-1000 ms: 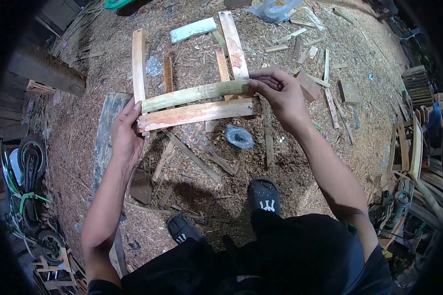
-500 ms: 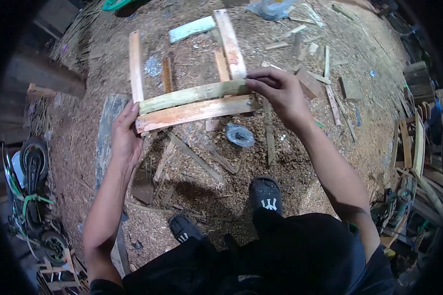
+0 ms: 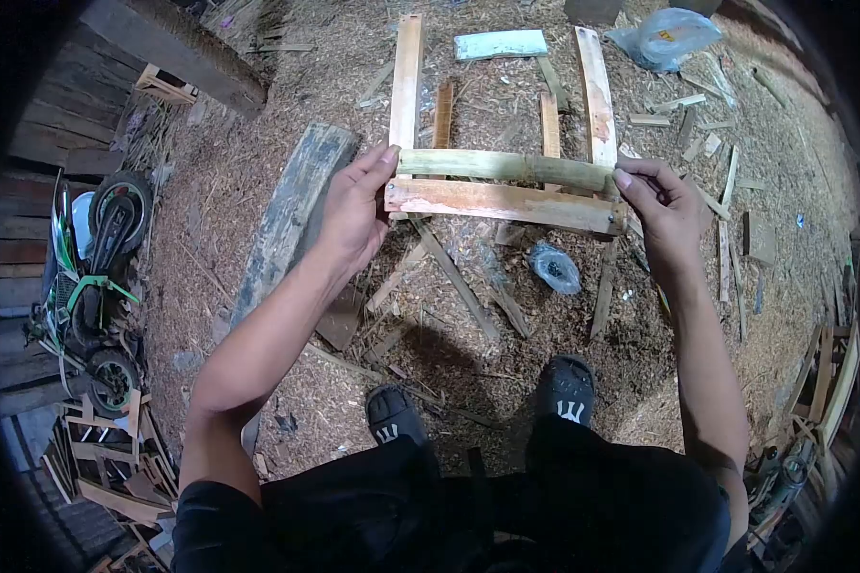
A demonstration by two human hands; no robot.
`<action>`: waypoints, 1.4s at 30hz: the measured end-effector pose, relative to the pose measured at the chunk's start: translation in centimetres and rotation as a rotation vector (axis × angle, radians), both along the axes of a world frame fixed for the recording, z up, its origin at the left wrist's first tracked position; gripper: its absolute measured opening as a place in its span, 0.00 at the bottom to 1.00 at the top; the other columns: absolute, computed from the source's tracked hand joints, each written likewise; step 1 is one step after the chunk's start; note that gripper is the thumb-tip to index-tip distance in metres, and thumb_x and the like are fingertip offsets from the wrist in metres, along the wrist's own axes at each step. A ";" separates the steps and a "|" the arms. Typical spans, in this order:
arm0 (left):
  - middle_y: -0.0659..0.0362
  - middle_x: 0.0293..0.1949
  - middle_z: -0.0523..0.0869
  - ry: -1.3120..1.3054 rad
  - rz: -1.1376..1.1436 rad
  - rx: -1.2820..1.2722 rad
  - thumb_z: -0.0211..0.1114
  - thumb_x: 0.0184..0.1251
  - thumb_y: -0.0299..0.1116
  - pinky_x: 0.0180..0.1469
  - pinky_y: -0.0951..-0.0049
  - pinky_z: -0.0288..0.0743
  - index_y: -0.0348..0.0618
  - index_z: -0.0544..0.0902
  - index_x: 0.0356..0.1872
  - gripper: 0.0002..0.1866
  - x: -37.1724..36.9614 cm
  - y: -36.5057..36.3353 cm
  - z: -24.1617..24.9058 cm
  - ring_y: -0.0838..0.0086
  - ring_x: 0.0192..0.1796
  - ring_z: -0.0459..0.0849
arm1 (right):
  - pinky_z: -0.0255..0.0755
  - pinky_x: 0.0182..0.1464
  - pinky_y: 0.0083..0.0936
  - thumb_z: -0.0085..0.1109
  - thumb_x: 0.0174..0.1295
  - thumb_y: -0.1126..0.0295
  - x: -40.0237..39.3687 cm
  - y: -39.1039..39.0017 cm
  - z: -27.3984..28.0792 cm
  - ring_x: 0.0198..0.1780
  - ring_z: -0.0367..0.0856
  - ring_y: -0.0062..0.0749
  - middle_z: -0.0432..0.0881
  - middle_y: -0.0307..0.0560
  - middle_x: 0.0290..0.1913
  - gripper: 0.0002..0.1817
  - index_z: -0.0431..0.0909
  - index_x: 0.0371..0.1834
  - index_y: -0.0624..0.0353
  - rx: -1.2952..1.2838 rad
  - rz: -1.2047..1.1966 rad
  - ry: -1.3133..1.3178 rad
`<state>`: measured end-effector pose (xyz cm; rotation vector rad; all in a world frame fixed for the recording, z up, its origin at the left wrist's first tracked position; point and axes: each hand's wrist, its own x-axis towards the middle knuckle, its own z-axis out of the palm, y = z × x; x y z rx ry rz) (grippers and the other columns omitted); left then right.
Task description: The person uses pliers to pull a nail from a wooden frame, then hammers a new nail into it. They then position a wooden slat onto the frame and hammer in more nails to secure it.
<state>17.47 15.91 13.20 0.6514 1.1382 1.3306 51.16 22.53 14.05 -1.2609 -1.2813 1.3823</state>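
Note:
A wooden frame hangs in front of me, with a crosspiece nearest and two side bars running away from it. Along the inner side of the crosspiece lies a pale green bamboo slat. My left hand is closed at the frame's left corner, its thumb by the slat's left end; its other fingers are partly hidden. On the other side, my right hand pinches the slat's right end near the frame's corner. Small nail or screw heads show at the crosspiece ends.
Wood shavings and scrap sticks cover the ground. A weathered plank lies at left, near a toy-like green motorbike. A clear plastic bag lies below the frame, another bag farther off. Wood scraps pile at lower left.
The frame and both hands appear farther right in view, and the crosspiece, earlier rising to the right, now slopes slightly down. The camera view has also shifted. Both hands keep hold.

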 end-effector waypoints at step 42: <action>0.48 0.55 0.85 0.001 0.068 -0.011 0.51 0.82 0.29 0.57 0.66 0.86 0.27 0.67 0.71 0.23 0.2 -0.8 -0.2 0.68 0.55 0.88 | 0.77 0.56 0.21 0.65 0.69 0.73 -0.1 -0.2 -0.8 0.50 0.85 0.22 0.88 0.45 0.46 0.11 0.84 0.51 0.66 0.005 0.009 0.131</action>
